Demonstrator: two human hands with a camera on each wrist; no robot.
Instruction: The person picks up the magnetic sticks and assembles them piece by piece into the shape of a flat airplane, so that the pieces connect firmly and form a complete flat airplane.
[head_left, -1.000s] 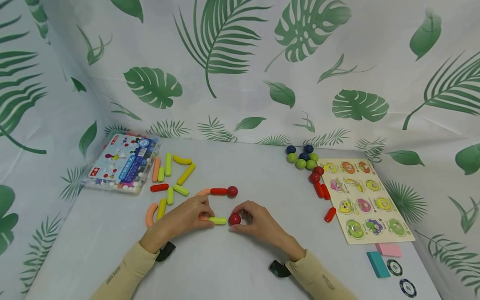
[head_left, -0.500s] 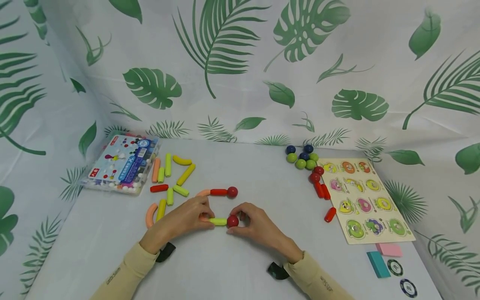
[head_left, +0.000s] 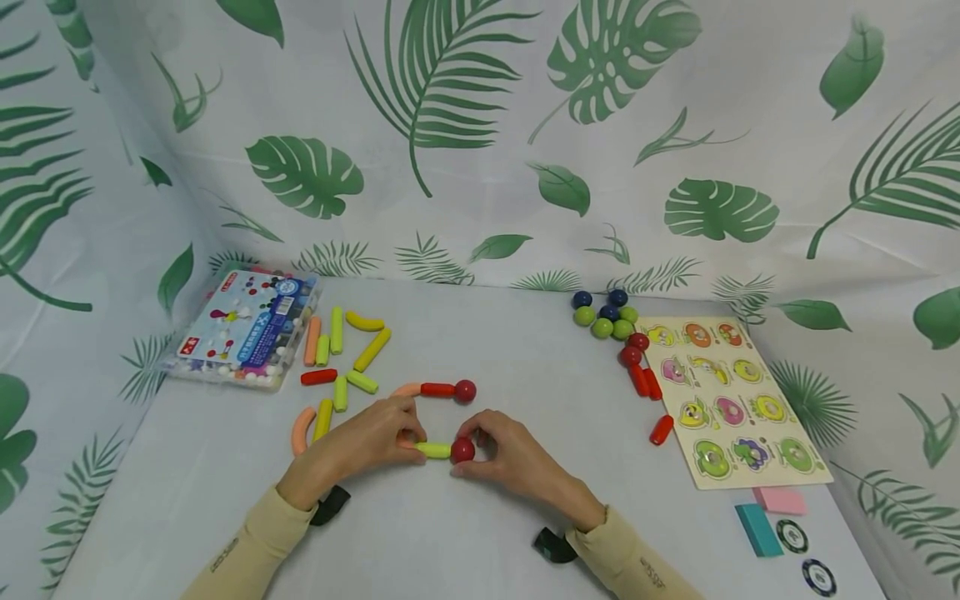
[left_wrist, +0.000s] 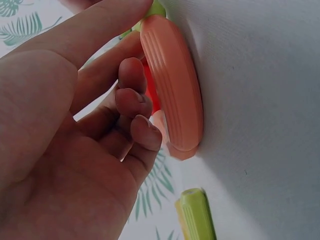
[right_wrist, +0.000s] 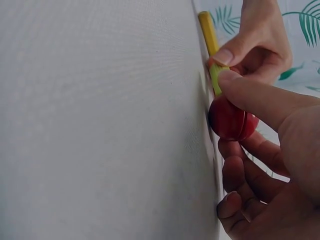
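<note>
The bench [head_left: 525, 367] is draped in a pale cloth, and the loose pieces are sorted in groups on it, which keeps the middle free for the work of both hands. At the right lies a flat puzzle board [head_left: 731, 400], each of its round wells filled with a fruit-picture piece. At the far left sits a clear plastic box [head_left: 243, 327] with a printed lid, closed; small light and coloured bits show through its side, though what they are is hard to tell from here. Beside it lie loose sticks [head_left: 341, 350] in yellow, green, orange and red, and near the board a cluster of balls [head_left: 603, 317], blue and green.

At the front middle the left hand [head_left: 367, 437] has its fingers curled round a curved orange stick [left_wrist: 172, 85] and pinches the near end of a yellow-green stick [head_left: 433, 450], steadying both flat against the cloth. The right hand [head_left: 510, 454] pinches a red ball [head_left: 462, 450] between thumb and forefinger and holds it touching the free end of the yellow-green stick, so the two pieces line up end to end. Just behind them a red stick [head_left: 437, 389] with a second red ball [head_left: 465, 390] at its tip lies joined the same way.
</note>
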